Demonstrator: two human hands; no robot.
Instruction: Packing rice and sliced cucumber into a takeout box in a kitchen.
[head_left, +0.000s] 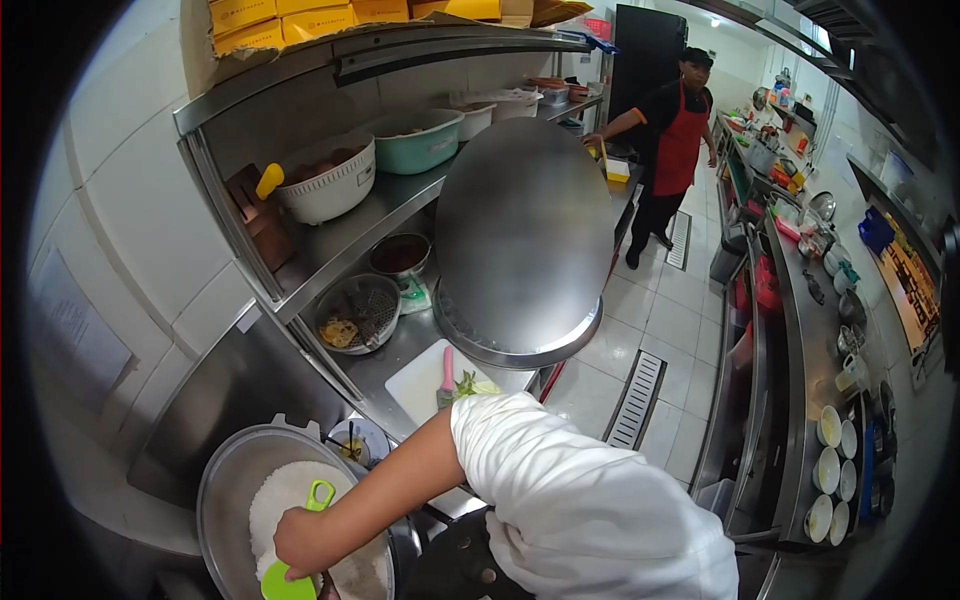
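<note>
My right hand (301, 541) is inside a large metal pot (217, 517) at the lower left. It grips a green plastic scoop (291, 583), whose looped handle end rises above my fist. White grains that look like rice (281, 480) fill much of the pot around the hand, and the scoop's head lies low against them. At the bottom edge beside the scoop shows a small patch of skin; whether it belongs to my left hand I cannot tell. A white bowl (358, 442) with utensils in it stands just beyond the pot.
A white cutting board (416, 382) holds a pink-handled knife (448, 367) and cut greens (472, 385). Behind it, a blurred grey oval covers a round metal rim (517, 358). A colander (379, 300) sits under the steel shelf (352, 247). A person in a red apron (679, 142) stands farther back.
</note>
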